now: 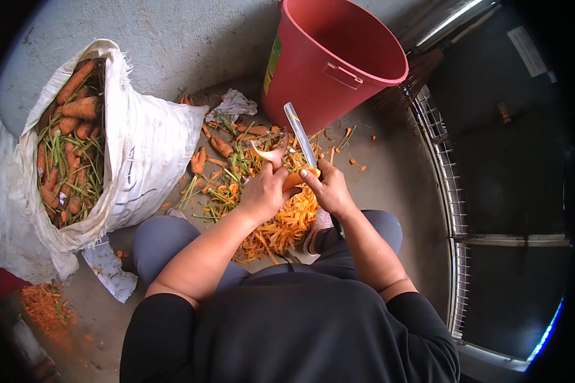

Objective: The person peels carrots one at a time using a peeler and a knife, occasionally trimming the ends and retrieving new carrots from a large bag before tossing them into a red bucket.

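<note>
Between my hands, over the floor, is a peeled orange carrot (292,181). My left hand (264,193) is closed around its left end. A pale, curved piece (269,153) shows at the left fingertips; I cannot make out what it is. My right hand (331,189) is closed on a knife whose long, straight metal blade (300,134) points away from me, and its thumb lies against the carrot. The fingers hide the knife's handle. Just below both hands, a heap of orange carrot peelings (281,226) lies between my feet.
A white woven sack (153,150) full of carrots (80,108) and green stems stands open at the left. Loose carrots (221,147) and stems lie ahead on the floor. A large red bucket (326,76) stands by the wall. A metal-framed dark panel (511,166) is at the right.
</note>
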Motion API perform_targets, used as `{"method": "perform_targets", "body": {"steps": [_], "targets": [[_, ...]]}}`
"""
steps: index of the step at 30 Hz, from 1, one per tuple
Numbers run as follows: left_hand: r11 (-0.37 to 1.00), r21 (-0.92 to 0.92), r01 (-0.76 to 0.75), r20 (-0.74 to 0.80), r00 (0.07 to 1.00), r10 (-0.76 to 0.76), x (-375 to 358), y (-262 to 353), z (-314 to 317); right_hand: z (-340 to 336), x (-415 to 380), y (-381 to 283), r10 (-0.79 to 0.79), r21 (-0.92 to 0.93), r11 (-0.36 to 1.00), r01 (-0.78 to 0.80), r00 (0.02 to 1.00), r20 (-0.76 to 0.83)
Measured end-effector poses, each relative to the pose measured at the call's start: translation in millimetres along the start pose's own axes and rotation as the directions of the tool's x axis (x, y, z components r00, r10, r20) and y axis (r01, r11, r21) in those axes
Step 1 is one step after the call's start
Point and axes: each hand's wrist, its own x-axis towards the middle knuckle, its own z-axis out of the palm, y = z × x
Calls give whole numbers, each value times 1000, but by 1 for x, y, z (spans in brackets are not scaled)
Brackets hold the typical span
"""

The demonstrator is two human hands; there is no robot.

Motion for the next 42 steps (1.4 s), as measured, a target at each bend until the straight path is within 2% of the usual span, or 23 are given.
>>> {"method": "perform_targets", "body": {"steps": [2, 3, 5, 6, 7, 8, 9, 10, 11, 12, 14, 16, 18, 21, 23, 27, 32, 36, 38, 41, 42], "targets": [[998, 19, 55, 2, 998, -55, -2, -4, 3, 12, -2, 3, -1, -28, 1000, -2, 993, -117], [999, 26, 44, -33, 999, -43, -3, -3, 2, 19, -1, 8, -59, 87, 994, 73, 987, -153], [999, 41, 26, -102, 995, -22, -6, -2, 1, 20, 0, 15, 185, 429, 880, -202, 979, 82], [998, 15, 67, -99, 993, -65, -6, -5, 0, 20, 0, 16, 267, 551, 758, -350, 936, 227], [994, -11, 108, -96, 989, -109, -4, -10, -2, 19, -4, 8, 292, 596, 700, -392, 920, 261], [988, -39, 149, -92, 984, -152, -1, -15, -6, 18, -4, 14, 299, 566, 712, -416, 909, 291], [964, -121, 238, 38, 971, -235, 5, -22, -13, 23, -4, 15, 209, 401, 884, -240, 971, 120], [755, -564, 335, 128, 938, -322, 7, -25, -15, 28, -6, 14, 71, 183, 981, -65, 997, -28], [530, -753, 391, 192, 900, -391, 7, -25, -17, 25, -11, 14, 64, -16, 998, -66, 994, -88], [256, -875, 410, 275, 858, -434, 7, -21, -22, 22, -18, 0, 12, -62, 998, -18, 995, -97], [-36, -895, 444, 415, 804, -426, 5, -29, -23, 22, -28, -21, -90, -153, 986, 73, 990, -108], [-205, -866, 456, 499, 768, -401, 3, -32, -24, 27, -34, -30, -190, -181, 967, 178, 980, -51], [-237, -888, 395, 457, 817, -351, 3, -38, -17, 32, -39, -36, -285, -167, 946, 277, 958, -25], [-253, -903, 347, 417, 848, -326, 4, -37, -19, 39, -40, -36, -364, -292, 890, 350, 931, 8], [-217, -910, 354, 408, 857, -315, 3, -36, -24, 41, -41, -38, -395, -337, 864, 374, 919, 4], [-237, -905, 352, 414, 857, -307, 5, -49, -13, 43, -41, -42, -436, -385, 833, 397, 900, -16], [-215, -911, 352, 402, 872, -277, 4, -59, -4, 45, -37, -44, -420, -400, 831, 387, 907, 5], [-293, -871, 394, 476, 822, -312, 6, -55, -6, 49, -35, -40, -496, -432, 787, 440, 868, -19], [-301, -872, 386, 480, 793, -375, 6, -48, -10, 53, -37, -41, -485, -418, 801, 429, 874, -33], [-273, -890, 364, 449, 803, -393, 8, -60, 2, 56, -40, -44, -460, -398, 820, 411, 887, -31], [-305, -881, 361, 464, 784, -413, 8, -57, 1, 56, -39, -44, -451, -392, 826, 406, 892, -27]]}}
